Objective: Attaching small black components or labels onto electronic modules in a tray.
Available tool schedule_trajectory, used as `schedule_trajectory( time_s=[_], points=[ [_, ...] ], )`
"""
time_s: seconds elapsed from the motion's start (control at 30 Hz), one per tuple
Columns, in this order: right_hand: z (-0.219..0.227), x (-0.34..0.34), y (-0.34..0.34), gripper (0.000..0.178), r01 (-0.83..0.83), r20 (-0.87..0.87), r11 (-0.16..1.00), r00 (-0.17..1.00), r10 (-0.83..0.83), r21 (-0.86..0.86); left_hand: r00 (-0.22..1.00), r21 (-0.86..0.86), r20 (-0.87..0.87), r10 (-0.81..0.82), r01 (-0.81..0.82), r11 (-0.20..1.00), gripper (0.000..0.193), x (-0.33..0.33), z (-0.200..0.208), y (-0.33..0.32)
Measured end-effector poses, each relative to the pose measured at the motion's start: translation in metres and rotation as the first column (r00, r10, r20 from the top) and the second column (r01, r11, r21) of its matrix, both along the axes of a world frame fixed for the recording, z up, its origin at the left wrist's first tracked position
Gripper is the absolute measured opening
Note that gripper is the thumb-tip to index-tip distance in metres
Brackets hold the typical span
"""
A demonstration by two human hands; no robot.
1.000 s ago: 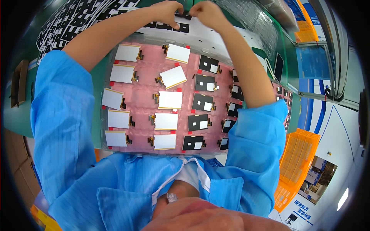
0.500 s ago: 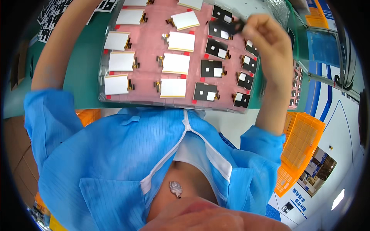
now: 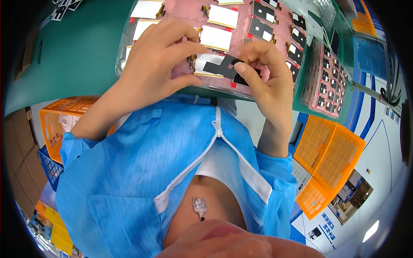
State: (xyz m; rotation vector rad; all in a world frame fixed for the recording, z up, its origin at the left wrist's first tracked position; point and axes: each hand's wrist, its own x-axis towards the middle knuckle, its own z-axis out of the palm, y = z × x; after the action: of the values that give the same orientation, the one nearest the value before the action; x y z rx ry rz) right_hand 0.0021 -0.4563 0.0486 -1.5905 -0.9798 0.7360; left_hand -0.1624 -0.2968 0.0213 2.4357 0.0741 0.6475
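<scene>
My right hand (image 3: 269, 73) pinches a thin black die-cut sheet (image 3: 221, 67) between thumb and fingers. The sheet lies partly across a white rectangular panel (image 3: 201, 64) at the near edge of a pink-lined clear tray (image 3: 172, 9). To the left of that panel is my left hand (image 3: 161, 58), thumb and forefinger apart, holding nothing visible. Whether its fingertips touch the panel is unclear. More white panels (image 3: 217, 38) with small gold-brown connector tabs lie in columns. Black pieces with white squares (image 3: 261, 28) fill the columns on the right.
Another tray of small black pieces (image 3: 329, 81) stands to the right on the green table (image 3: 64, 64). Black-and-white cut sheets (image 3: 64, 9) lie at the far left. Orange baskets stand below the table, one left (image 3: 51, 129) and one right (image 3: 329, 159).
My left hand has come from the far left to the tray's near part. My right hand has moved nearer and left, with a black piece in it. The view has shifted.
</scene>
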Motion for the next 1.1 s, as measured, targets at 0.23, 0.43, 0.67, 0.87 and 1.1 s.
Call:
schedule_trajectory(
  time_s=[0.23, 0.43, 0.67, 0.87, 1.1],
  points=[
    [-0.012, -0.001, 0.004, 0.011, -0.048, 0.246, 0.999, 0.968, 0.052, -0.026, 1.000, 0.006, -0.018, 0.023, -0.023, 1.000, 0.053, -0.002, -0.002, 0.005],
    [-0.011, -0.004, 0.007, 0.010, -0.004, 0.304, 0.996, 0.952, 0.032, -0.095, 0.999, -0.006, -0.020, 0.026, -0.026, 1.000, 0.052, -0.002, -0.006, 0.006],
    [-0.010, -0.006, 0.008, 0.010, -0.001, 0.349, 0.994, 0.936, 0.039, -0.108, 1.000, -0.002, 0.000, 0.020, -0.020, 1.000, 0.052, -0.001, -0.006, 0.008],
    [-0.010, -0.006, 0.007, 0.010, -0.007, 0.345, 0.993, 0.938, 0.048, -0.118, 1.000, -0.020, 0.000, 0.011, -0.011, 1.000, 0.052, 0.000, 0.000, 0.006],
    [-0.015, -0.006, 0.008, 0.010, -0.006, 0.410, 0.996, 0.911, 0.045, -0.094, 1.000, -0.014, 0.006, 0.012, -0.012, 1.000, 0.051, -0.001, -0.008, 0.006]
  ],
)
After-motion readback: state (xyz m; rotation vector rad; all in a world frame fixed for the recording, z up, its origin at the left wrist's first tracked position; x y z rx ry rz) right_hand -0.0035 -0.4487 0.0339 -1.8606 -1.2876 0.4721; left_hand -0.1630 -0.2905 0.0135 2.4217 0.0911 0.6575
